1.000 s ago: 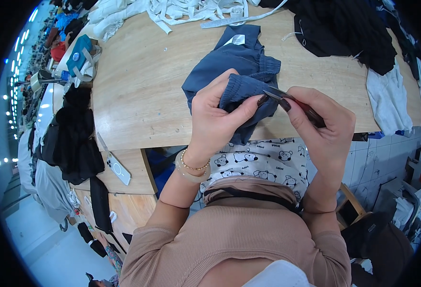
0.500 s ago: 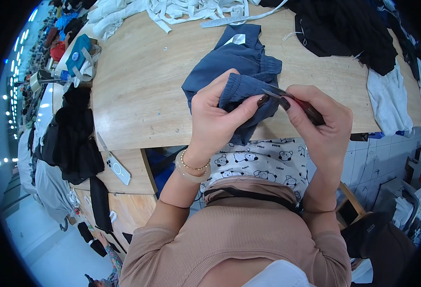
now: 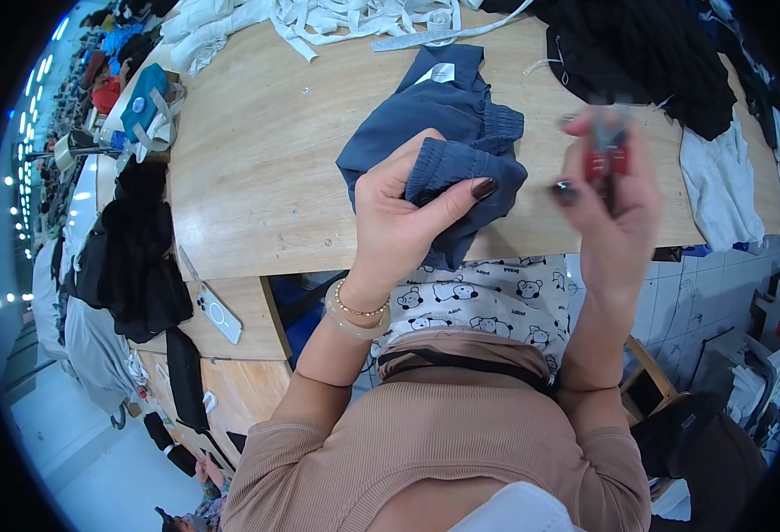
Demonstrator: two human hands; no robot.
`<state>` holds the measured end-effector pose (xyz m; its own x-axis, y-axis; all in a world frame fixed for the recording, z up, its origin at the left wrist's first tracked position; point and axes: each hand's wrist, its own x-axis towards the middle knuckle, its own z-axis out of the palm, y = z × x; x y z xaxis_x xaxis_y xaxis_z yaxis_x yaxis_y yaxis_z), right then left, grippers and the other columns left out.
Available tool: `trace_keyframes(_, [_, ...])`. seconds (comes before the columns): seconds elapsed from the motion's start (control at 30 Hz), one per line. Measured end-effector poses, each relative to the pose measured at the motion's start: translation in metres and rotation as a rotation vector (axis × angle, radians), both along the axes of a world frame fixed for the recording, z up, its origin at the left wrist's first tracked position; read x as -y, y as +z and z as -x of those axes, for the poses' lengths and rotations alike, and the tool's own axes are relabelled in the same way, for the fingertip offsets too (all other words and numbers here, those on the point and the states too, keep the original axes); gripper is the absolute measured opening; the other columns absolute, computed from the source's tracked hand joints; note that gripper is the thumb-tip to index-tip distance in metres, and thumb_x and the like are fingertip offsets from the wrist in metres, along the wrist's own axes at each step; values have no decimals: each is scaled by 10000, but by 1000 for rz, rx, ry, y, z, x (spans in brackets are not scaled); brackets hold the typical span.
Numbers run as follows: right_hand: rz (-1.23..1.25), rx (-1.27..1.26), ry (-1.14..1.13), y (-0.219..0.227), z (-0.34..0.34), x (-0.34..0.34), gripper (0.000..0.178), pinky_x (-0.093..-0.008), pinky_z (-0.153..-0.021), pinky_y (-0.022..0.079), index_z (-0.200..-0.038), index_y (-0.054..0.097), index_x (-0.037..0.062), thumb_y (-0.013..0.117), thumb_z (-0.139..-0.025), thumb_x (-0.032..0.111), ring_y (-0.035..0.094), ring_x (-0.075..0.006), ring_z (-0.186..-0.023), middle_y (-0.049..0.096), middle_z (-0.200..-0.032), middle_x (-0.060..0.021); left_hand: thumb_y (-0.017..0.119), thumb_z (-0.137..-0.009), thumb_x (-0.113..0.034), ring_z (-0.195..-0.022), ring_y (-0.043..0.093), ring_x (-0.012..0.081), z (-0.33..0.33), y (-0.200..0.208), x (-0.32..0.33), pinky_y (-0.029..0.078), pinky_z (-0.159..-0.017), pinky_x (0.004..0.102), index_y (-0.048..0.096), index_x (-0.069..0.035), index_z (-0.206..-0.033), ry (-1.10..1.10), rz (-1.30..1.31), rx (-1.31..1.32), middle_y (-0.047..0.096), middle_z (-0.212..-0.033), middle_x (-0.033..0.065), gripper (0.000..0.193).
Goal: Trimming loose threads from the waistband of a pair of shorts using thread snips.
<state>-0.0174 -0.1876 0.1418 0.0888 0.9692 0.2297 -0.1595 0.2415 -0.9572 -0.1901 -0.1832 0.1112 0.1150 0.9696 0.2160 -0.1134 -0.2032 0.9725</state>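
My left hand (image 3: 399, 208) grips a dark blue garment (image 3: 439, 111) by a gathered elastic edge, thumb on top of the cloth. The garment lies partly on the table, with a white label and a second elasticated edge showing; part of it hangs over the near table edge. My right hand (image 3: 616, 191) is raised to the right of the garment, apart from it and smeared by motion. In its fingers are thread snips (image 3: 607, 160) with red handles, their blurred blades pointing away from me.
White fabric strips (image 3: 346, 22) lie along the far table edge. Black garments (image 3: 638, 62) are heaped at far right, with a pale grey cloth (image 3: 722, 182) hanging below them. A phone (image 3: 219, 312) lies on a lower surface at left, near black cloth (image 3: 137, 257). Another person (image 3: 199, 505) shows at lower left.
My right hand has moved away from the elastic edge, up and to the right, taking the thread snips along. My left hand keeps its hold on the garment in the same place.
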Motion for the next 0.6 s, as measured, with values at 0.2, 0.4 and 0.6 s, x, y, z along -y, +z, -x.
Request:
trace_keyframes(0.2, [78, 199, 125, -15, 0, -1, 155, -150, -528, 358, -923, 622, -11, 694, -794, 37, 450, -13, -598, 557, -679, 32, 735, -709, -33, -907, 535, 148, 3, -5, -6, 430, -814, 254, 680, 32, -855, 13, -121, -56, 559, -1006, 66, 169])
trace_keyframes(0.4, [117, 255, 147, -10, -3, -5, 148, -151, -531, 361, -935, 629, -15, 682, -807, 36, 472, -14, -620, 574, -701, 26, 753, -695, -84, -1040, 504, 186, 6, -13, -6, 392, -929, 305, 685, 22, -859, 18, -86, -110, 524, -1137, 79, 207])
trace_keyframes(0.6, [184, 235, 263, -20, 0, -4, 155, -161, -557, 391, -942, 642, -13, 685, -799, 28, 483, -12, -640, 583, -709, 31, 751, -698, -83, -1065, 498, 185, 9, -9, -7, 387, -944, 305, 678, 36, -897, -36, -91, -84, 520, -1169, 81, 244])
